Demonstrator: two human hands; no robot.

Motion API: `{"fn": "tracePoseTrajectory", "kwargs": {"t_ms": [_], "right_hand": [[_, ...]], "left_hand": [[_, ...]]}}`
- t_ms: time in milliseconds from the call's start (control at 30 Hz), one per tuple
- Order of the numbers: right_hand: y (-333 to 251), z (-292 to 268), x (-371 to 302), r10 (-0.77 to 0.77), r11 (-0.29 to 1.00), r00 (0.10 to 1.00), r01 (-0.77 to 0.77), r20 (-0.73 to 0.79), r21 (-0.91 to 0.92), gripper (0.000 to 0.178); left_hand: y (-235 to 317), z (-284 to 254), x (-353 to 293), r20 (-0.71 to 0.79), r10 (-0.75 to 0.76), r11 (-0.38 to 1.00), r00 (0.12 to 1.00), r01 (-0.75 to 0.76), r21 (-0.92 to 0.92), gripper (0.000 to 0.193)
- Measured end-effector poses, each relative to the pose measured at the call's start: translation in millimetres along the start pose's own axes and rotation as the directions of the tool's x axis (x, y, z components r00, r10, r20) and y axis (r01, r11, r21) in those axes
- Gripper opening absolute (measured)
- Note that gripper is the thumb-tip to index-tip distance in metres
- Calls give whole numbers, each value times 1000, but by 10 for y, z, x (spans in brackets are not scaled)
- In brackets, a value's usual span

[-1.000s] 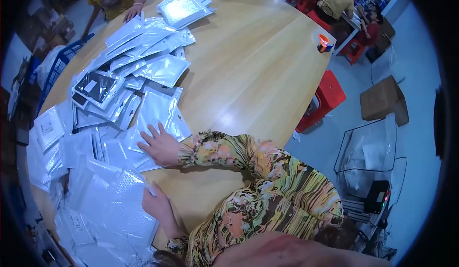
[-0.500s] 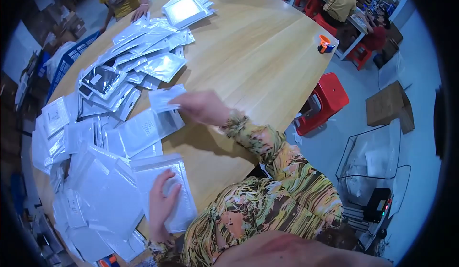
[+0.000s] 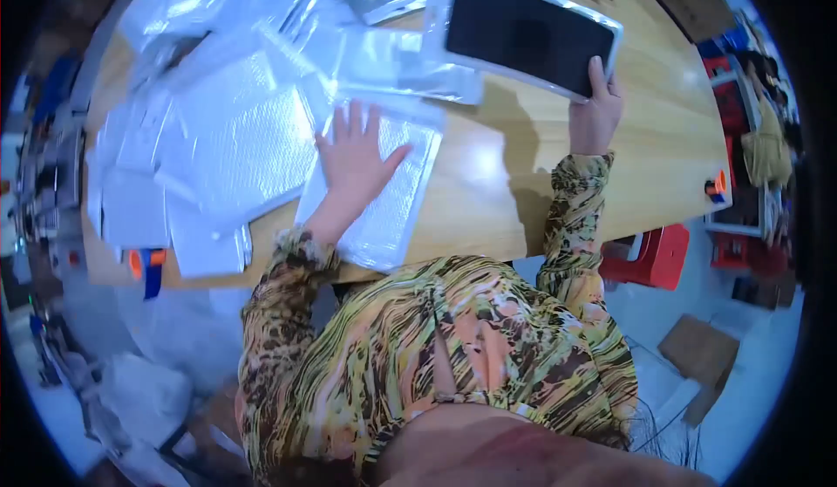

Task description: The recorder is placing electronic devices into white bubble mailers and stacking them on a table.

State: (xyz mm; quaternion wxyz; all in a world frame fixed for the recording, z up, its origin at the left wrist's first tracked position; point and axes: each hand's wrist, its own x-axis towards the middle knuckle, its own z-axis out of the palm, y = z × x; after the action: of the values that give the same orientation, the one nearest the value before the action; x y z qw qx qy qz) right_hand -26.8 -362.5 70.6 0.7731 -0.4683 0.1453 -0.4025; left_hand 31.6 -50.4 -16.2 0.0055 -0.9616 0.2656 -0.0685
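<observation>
Since half a second ago the right hand [image 3: 595, 114] has swung from the small pouch to a clear sleeve holding a dark panel [image 3: 523, 32] at one o'clock, grip pinching its near corner. The left hand [image 3: 356, 157] lies flat, fingers spread, unclenched, on a white bubble mailer [image 3: 384, 208] near the table [image 3: 497, 182] edge, center. Silver pouches [image 3: 218, 129] crowd ten o'clock.
</observation>
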Motion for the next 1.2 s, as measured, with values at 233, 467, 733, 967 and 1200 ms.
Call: {"fn": "tracePoseTrajectory", "kwargs": {"t_ms": [233, 467, 733, 967, 1200], "right_hand": [[62, 235, 50, 44, 994, 992, -31, 118, -109, 27], [75, 344, 134, 60, 988, 958, -17, 280, -153, 30], [-75, 584, 303, 81, 957, 875, 65, 477, -283, 38], [-555, 848, 594, 226, 833, 663, 248, 713, -494, 39], [-379, 1200, 135, 388, 833, 387, 240, 836, -498, 34]], "left_hand": [[68, -392, 103, 167, -56, 998, 984, 62, -28, 65], [-170, -411, 112, -105, 306, 905, 946, -324, -276, 40], [-257, -760, 108, -417, 382, 765, 825, -536, -358, 21], [27, -932, 250, -627, 446, 769, 639, -631, -97, 11], [277, -1016, 357, -769, 309, 824, 560, -561, -77, 11]]}}
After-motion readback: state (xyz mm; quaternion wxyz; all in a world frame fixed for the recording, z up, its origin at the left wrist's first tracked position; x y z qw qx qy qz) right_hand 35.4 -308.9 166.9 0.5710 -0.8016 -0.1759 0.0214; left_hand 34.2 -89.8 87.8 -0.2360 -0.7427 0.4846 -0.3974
